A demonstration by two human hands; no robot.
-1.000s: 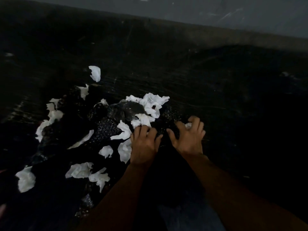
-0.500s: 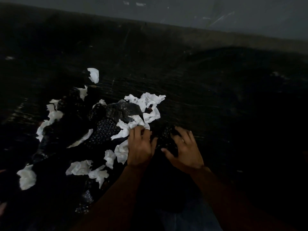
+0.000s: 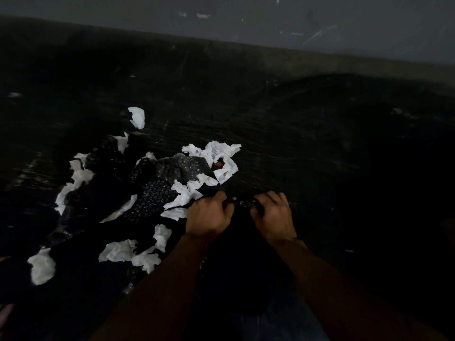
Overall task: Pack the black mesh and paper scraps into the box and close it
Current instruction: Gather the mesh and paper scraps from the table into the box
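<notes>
A heap of black mesh (image 3: 157, 193) with a shiny dotted texture lies on the dark floor, left of centre. Several crumpled white paper scraps (image 3: 216, 156) are scattered over and around it. My left hand (image 3: 209, 215) and my right hand (image 3: 273, 215) are side by side at the heap's right edge. Both are curled shut on a strip of the black mesh stretched between them. No box shows in this dim view.
The floor (image 3: 320, 156) is dark and scratched. A grey wall (image 3: 246, 16) rises along the far edge. More scraps lie at the lower left (image 3: 41, 267) and one lone scrap at the back (image 3: 138, 116).
Both hands have drawn back toward me and closed on the mesh edge. The right hand went from flat on the heap to a tight grip.
</notes>
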